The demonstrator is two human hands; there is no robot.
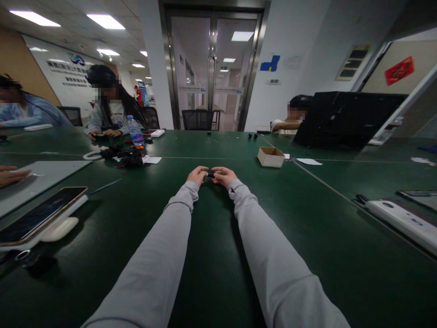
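Observation:
Both my arms, in light grey sleeves, stretch forward over the dark green table (211,228). My left hand (197,175) and my right hand (224,176) meet at the middle of the view. Between their fingertips is a small black object (210,175), with a bright spot at its left end. The fingers of each hand are closed on one end of it. It is too small and partly covered, so its kind cannot be made out. The hands are just above or resting on the tabletop; I cannot tell which.
An open cardboard box (271,157) stands right of my hands. At left lie a tangle of black items (126,156), a water bottle (135,132), a phone (44,214) and a laptop (68,171). A power strip (403,218) and a black monitor (344,118) are at right. Several people sit around.

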